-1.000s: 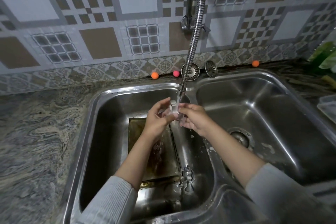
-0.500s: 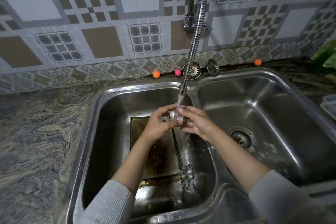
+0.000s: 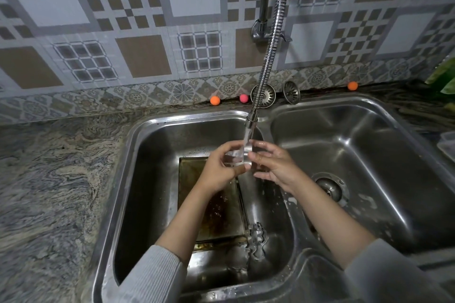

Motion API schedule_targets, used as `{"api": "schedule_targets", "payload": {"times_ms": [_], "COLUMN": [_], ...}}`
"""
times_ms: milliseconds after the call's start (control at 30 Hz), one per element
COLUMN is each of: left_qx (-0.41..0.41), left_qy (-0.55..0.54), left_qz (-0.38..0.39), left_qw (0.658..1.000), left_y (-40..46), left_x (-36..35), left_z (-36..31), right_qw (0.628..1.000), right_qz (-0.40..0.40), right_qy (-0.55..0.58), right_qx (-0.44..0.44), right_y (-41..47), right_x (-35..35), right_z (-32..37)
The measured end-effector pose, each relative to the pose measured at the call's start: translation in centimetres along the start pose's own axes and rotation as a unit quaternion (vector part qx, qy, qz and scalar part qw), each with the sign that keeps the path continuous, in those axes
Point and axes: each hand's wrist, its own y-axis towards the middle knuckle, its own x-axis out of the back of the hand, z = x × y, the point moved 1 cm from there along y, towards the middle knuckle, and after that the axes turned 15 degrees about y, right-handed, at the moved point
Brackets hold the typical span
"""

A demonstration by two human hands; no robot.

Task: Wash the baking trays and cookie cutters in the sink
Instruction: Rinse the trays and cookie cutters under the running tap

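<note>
A double-bowl stainless steel sink (image 3: 268,115) is set into a swirled grey-and-beige stone countertop (image 3: 56,179). Behind it rises a wall of patterned tiles (image 3: 138,19) in grey, white and brown squares, with a floral border strip along the bottom. A wall-mounted tap with a coiled chrome flexible hose (image 3: 272,39) hangs over the divider, and water runs from its nozzle into the left bowl.

Under the stream the left hand (image 3: 221,167) and the right hand (image 3: 275,165) together hold a small shiny metal cookie cutter (image 3: 242,158); the left fingers curl round its near side and the right fingertips pinch its far side, though its shape is blurred by the water. A stained, brownish rectangular baking tray (image 3: 211,204) lies flat on the floor of the left bowl, with a scalloped metal cookie cutter (image 3: 257,238) just beside its right near corner.

On the ledge behind the sink sit two round metal drain strainers (image 3: 291,92), two orange balls (image 3: 215,100) and a pink ball (image 3: 243,98). The right bowl's drain (image 3: 330,188) shows a few suds nearby. Green leaves (image 3: 443,76) sit at the far right edge.
</note>
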Motion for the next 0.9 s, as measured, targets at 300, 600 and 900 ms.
{"api": "schedule_targets", "payload": {"times_ms": [300,600,900], "left_qx": [-0.019,-0.009,0.016], "left_qy": [0.004,-0.007,-0.004], "left_qz": [-0.052,-0.098,-0.038], "left_qw": [0.998,0.995,0.999], "left_y": [1.2,2.3,2.1], "left_x": [0.1,0.4,-0.4], "left_z": [-1.0,-1.6,-0.7], "right_qw": [0.997,0.974,0.951], "right_qz": [-0.012,-0.059,-0.079], "right_qy": [0.072,0.208,0.283], "right_qx": [-0.036,-0.064,-0.096], "right_y": [0.8,1.0,0.4], "right_x": [-0.7,-1.2,-1.0], "right_z": [-0.5,-1.3,-1.6]}}
